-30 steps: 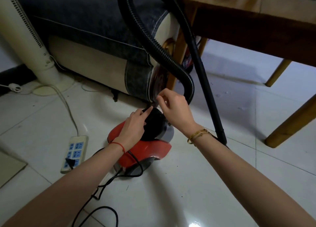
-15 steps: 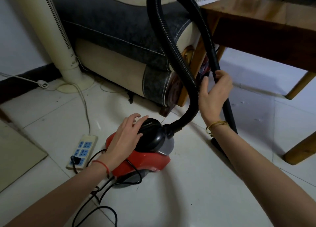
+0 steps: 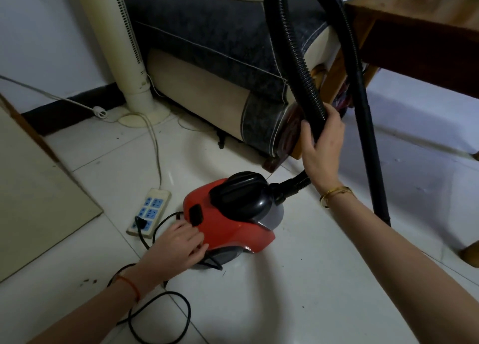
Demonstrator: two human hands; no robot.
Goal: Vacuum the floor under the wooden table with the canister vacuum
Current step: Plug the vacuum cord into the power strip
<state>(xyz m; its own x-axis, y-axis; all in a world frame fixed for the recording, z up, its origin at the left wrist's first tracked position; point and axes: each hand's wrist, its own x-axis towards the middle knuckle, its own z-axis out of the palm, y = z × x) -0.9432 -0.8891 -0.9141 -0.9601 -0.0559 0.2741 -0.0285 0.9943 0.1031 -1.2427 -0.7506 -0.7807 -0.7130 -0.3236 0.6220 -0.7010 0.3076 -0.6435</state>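
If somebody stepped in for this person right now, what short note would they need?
Left hand: fingers rest on the rear of the red canister vacuum, by its black switch.
Right hand: grips the ribbed hose.
The wand stands tip-down on the floor beside the wooden table. The cord is plugged into the power strip.
Left: vacuum under the table; no cleaning shows yet.

The hose (image 3: 293, 48) loop is cut off by the top edge. The wand (image 3: 368, 136) tip is hidden behind the right forearm. The table (image 3: 420, 25) is cropped at right. The left hand (image 3: 178, 245) fingertips are possibly pressed against the vacuum (image 3: 233, 222).
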